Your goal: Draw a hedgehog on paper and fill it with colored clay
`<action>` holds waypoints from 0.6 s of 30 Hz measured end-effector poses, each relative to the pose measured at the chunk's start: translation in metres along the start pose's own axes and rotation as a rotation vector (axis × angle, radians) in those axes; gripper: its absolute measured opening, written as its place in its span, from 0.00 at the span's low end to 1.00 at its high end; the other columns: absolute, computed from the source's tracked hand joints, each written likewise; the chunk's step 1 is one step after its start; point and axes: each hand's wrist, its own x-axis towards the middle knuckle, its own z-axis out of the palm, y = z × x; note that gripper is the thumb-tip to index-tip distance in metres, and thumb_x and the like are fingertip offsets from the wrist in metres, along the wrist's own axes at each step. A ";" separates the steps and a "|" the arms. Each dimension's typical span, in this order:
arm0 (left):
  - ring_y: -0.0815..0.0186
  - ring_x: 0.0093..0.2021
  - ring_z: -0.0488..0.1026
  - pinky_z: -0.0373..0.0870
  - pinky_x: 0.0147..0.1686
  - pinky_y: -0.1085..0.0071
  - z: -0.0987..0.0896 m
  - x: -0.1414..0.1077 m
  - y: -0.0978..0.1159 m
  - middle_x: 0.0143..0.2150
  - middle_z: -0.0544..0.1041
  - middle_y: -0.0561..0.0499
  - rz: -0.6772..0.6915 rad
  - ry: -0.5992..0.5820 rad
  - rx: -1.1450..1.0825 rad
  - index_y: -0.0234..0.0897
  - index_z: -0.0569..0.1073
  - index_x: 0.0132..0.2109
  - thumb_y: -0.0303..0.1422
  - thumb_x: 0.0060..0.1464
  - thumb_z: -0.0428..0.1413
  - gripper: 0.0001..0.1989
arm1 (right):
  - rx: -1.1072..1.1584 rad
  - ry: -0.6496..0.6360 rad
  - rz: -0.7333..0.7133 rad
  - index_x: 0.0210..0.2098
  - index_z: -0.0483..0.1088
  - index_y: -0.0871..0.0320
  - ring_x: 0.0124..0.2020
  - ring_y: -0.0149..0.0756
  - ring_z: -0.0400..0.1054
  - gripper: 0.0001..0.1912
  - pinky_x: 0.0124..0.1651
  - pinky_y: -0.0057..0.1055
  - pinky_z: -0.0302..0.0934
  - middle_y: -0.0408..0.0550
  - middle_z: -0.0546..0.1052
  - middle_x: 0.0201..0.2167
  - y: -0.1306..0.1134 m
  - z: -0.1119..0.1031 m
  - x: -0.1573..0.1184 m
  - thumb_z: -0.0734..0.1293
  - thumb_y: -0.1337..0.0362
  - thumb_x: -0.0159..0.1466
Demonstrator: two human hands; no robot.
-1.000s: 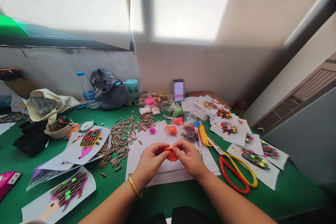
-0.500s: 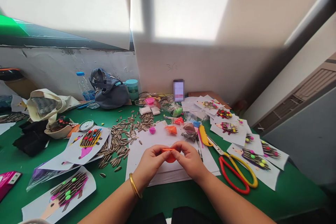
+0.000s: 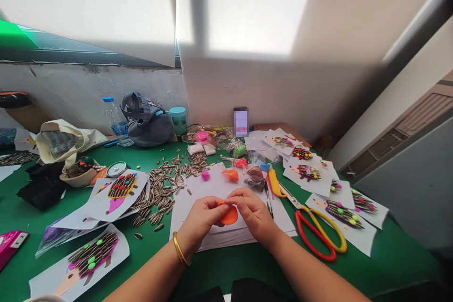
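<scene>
A flattened disc of orange modelling clay [image 3: 230,216] is held just above the stacked white paper [image 3: 219,240]. My left hand [image 3: 202,214] pinches its left side between thumb and fingers. At the top and right edge of the clay, my right hand [image 3: 255,214] has its fingers bent together on the rim, partly hiding it. Beyond the hands, on the paper, lie a small magenta clay ball [image 3: 205,176], an orange lump in clear wrap [image 3: 231,175] and a wrapped brown lump [image 3: 255,178].
Scissors with red and yellow handles [image 3: 320,231] and a yellow cutter [image 3: 276,183] lie at the right. Sunflower seeds [image 3: 161,193] are scattered at the left. Hedgehog pictures [image 3: 94,257] lie on both sides. A phone [image 3: 241,121] leans against the wall, near a blue-grey bag [image 3: 150,125].
The orange clay has turned so that more of its flat round face shows. My right fingers have shifted along its upper edge, and the right thumb has moved off the middle.
</scene>
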 end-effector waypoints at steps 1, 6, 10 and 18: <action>0.70 0.25 0.68 0.63 0.26 0.74 0.000 0.000 0.000 0.24 0.75 0.51 -0.003 -0.008 0.001 0.31 0.77 0.30 0.45 0.41 0.67 0.19 | -0.005 -0.007 -0.001 0.45 0.78 0.50 0.49 0.41 0.67 0.19 0.55 0.40 0.62 0.50 0.74 0.43 0.000 0.000 0.000 0.57 0.52 0.71; 0.69 0.25 0.70 0.65 0.27 0.73 -0.001 0.003 -0.006 0.24 0.75 0.51 -0.034 -0.046 0.024 0.31 0.76 0.30 0.46 0.39 0.68 0.20 | -0.022 -0.035 -0.007 0.44 0.78 0.49 0.50 0.41 0.67 0.21 0.56 0.41 0.62 0.50 0.74 0.44 0.001 0.001 0.000 0.56 0.51 0.71; 0.69 0.24 0.70 0.65 0.26 0.73 -0.001 0.006 -0.011 0.24 0.75 0.51 -0.038 -0.068 0.075 0.31 0.76 0.30 0.46 0.40 0.67 0.21 | -0.024 -0.053 -0.014 0.45 0.78 0.49 0.52 0.41 0.66 0.21 0.58 0.42 0.60 0.50 0.73 0.46 0.000 0.002 0.000 0.55 0.51 0.71; 0.67 0.28 0.71 0.67 0.30 0.71 -0.002 0.005 -0.007 0.27 0.78 0.48 0.058 -0.043 0.136 0.31 0.79 0.33 0.45 0.45 0.65 0.19 | -0.006 0.007 0.056 0.46 0.75 0.53 0.47 0.40 0.68 0.17 0.52 0.38 0.63 0.50 0.75 0.43 0.001 0.002 0.001 0.62 0.50 0.67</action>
